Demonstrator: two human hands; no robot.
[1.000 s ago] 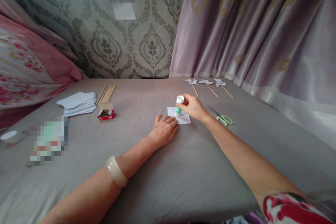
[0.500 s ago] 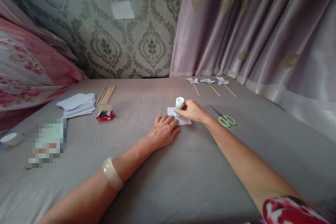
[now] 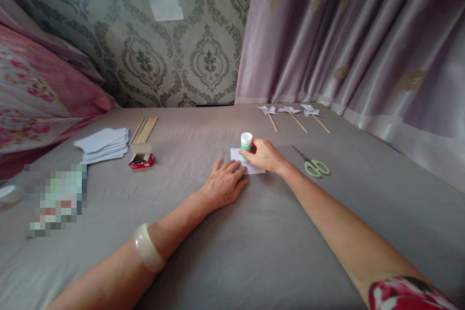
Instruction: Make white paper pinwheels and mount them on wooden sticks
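My right hand (image 3: 267, 155) grips a glue stick (image 3: 246, 139), a white tube with a green label, held upright over a small white sheet of paper (image 3: 257, 170). The tube's lower end is hard to make out behind my fingers. On the paper's near left edge rests my left hand (image 3: 227, 181), palm down with fingers stretched out, holding nothing. A pair of scissors (image 3: 312, 163) with pale green handles lies to the right of my right hand.
At the back right lie three paper pinwheels (image 3: 290, 110) on sticks. To the left are wooden sticks (image 3: 145, 131), stacked white paper (image 3: 103, 145), a red open box (image 3: 141, 160) of small dark items, a blurred packet (image 3: 60, 198) and a white roll (image 3: 10, 194).
The glue stick and my right hand have shifted very slightly left over the paper. My left hand stays on the sheet. The camera view has moved a little.
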